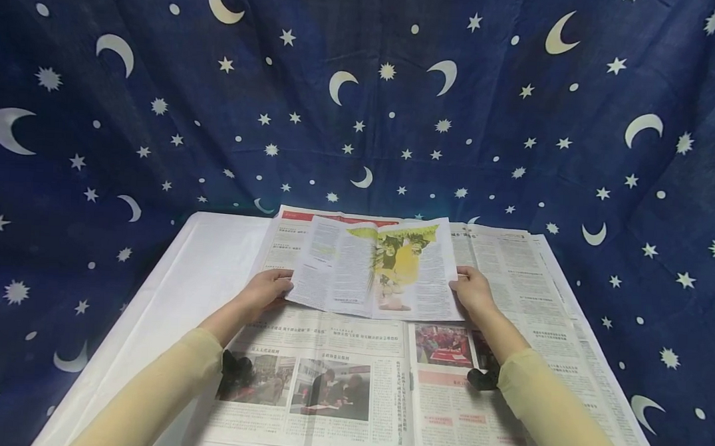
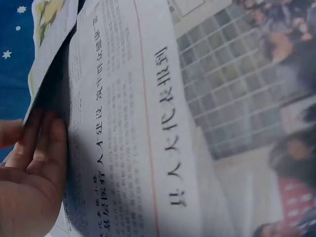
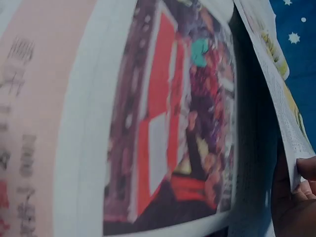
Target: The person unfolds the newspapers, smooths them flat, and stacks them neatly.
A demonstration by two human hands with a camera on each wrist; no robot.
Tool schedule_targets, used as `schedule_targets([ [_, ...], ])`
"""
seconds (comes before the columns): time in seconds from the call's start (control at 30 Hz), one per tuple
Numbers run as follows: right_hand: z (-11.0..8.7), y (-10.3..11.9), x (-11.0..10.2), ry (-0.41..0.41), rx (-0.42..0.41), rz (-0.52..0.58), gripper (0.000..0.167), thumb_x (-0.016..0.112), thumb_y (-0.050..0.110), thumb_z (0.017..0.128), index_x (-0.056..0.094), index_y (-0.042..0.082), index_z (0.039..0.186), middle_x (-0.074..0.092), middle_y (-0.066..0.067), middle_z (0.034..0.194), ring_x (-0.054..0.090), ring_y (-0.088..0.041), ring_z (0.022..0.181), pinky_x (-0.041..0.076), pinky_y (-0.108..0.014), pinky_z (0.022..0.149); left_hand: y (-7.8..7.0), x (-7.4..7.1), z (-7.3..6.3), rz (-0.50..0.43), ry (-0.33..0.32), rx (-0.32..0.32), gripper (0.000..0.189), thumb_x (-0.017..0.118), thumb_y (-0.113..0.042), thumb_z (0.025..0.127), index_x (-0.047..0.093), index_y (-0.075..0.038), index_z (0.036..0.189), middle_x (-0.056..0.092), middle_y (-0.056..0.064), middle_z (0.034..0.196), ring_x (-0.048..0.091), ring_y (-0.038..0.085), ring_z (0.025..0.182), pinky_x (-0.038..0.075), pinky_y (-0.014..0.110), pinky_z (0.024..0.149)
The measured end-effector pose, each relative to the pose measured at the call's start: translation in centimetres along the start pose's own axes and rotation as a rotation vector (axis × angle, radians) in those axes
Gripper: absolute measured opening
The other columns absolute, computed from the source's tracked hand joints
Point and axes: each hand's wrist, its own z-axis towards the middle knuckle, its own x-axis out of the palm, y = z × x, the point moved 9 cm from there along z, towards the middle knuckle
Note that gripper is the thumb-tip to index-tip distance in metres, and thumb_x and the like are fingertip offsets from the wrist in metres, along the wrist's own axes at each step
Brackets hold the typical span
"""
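Note:
An open magazine spread (image 1: 352, 269), with printed text and a yellow-green picture, is held a little above the newspaper in the head view. A fold line runs down its middle. My left hand (image 1: 266, 287) pinches its left edge between thumb and fingers. At the opposite edge, my right hand (image 1: 474, 293) grips the paper the same way. In the left wrist view the left hand (image 2: 34, 173) has its fingers behind the sheet. The right wrist view catches the right thumb (image 3: 307, 169) on the front of the paper.
Newspapers (image 1: 352, 342) with photos and columns lie spread over a white table (image 1: 206, 263). More newspaper (image 1: 511, 276) stretches to the right side. Behind the table hangs a dark blue cloth (image 1: 391, 131) with moons and stars. Dark bands (image 1: 235, 371) sit at the wrists.

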Motion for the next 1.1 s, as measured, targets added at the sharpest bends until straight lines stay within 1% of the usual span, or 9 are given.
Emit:
schedule_targets([
  [0.17,0.2,-0.4,-0.6,-0.024,0.003,-0.001,0.051,0.050,0.010,0.104,0.039,-0.004,0.152,0.059,-0.023,0.127,0.061,-0.029,0.107,0.051,-0.042,0.097,-0.3,-0.3,0.6,0.135,-0.040,0.017,0.053,0.057,-0.013,0.100,0.046,0.001,0.150,0.065,0.017,0.131,0.068,0.028,0.114,0.056,0.040,0.097],
  [0.3,0.4,-0.5,-0.9,-0.027,0.000,-0.013,0.048,0.051,0.009,0.104,0.042,-0.005,0.149,0.060,-0.022,0.124,0.062,-0.027,0.101,0.052,-0.038,0.091,-0.6,-0.5,0.9,0.259,-0.071,0.018,0.055,0.061,-0.013,0.097,0.047,0.000,0.149,0.068,0.017,0.121,0.070,0.025,0.104,0.056,0.041,0.094],
  [0.4,0.5,-0.5,-0.9,-0.025,-0.004,-0.024,0.047,0.051,0.008,0.104,0.043,-0.006,0.148,0.060,-0.023,0.123,0.062,-0.029,0.102,0.052,-0.038,0.091,-0.8,-0.4,1.0,0.341,-0.074,0.020,0.058,0.061,-0.011,0.095,0.045,0.001,0.149,0.067,0.018,0.118,0.069,0.025,0.098,0.056,0.043,0.092],
  [0.57,0.8,-0.6,-1.2,-0.056,-0.044,-0.101,0.046,0.052,0.009,0.103,0.046,-0.004,0.147,0.060,-0.024,0.123,0.059,-0.033,0.105,0.050,-0.044,0.091,-1.3,-0.2,0.9,0.444,-0.089,0.018,0.062,0.061,-0.008,0.090,0.044,0.002,0.149,0.064,0.019,0.117,0.064,0.026,0.095,0.055,0.044,0.088],
  [0.67,1.0,-0.7,-1.0,-0.067,-0.075,-0.182,0.046,0.052,0.009,0.103,0.046,-0.003,0.147,0.061,-0.022,0.121,0.060,-0.033,0.105,0.051,-0.045,0.091,-1.7,-0.1,0.8,0.512,-0.096,0.027,0.064,0.061,-0.007,0.089,0.044,0.003,0.149,0.063,0.022,0.120,0.064,0.030,0.098,0.054,0.046,0.089],
  [0.77,0.9,-0.6,-0.9,-0.082,-0.113,-0.257,0.046,0.052,0.007,0.102,0.046,-0.004,0.147,0.062,-0.021,0.115,0.062,-0.033,0.102,0.053,-0.045,0.088,-2.2,0.2,0.7,0.602,-0.109,0.048,0.064,0.062,-0.009,0.088,0.044,0.005,0.148,0.060,0.026,0.131,0.062,0.038,0.114,0.050,0.054,0.101],
  [0.83,0.8,-0.4,-0.8,-0.099,-0.133,-0.286,0.046,0.051,0.006,0.102,0.047,-0.005,0.146,0.062,-0.020,0.111,0.061,-0.032,0.099,0.053,-0.044,0.085,-2.4,0.3,0.7,0.659,-0.119,0.061,0.064,0.063,-0.010,0.088,0.045,0.005,0.148,0.057,0.028,0.137,0.057,0.043,0.125,0.044,0.058,0.107],
  [0.9,0.8,-0.2,-0.8,-0.120,-0.148,-0.312,0.045,0.051,0.005,0.101,0.048,-0.006,0.145,0.062,-0.019,0.107,0.060,-0.031,0.095,0.052,-0.043,0.082,-2.5,0.4,0.7,0.697,-0.130,0.063,0.065,0.064,-0.011,0.088,0.045,0.006,0.148,0.055,0.029,0.141,0.052,0.046,0.131,0.040,0.060,0.110],
  [1.1,0.8,-0.1,-0.5,-0.113,-0.168,-0.378,0.046,0.050,0.006,0.101,0.048,-0.008,0.144,0.059,-0.014,0.096,0.056,-0.027,0.085,0.048,-0.037,0.073,-2.5,0.8,0.7,0.736,-0.133,0.055,0.067,0.066,-0.014,0.090,0.044,0.005,0.149,0.053,0.028,0.144,0.050,0.047,0.133,0.040,0.061,0.110],
])
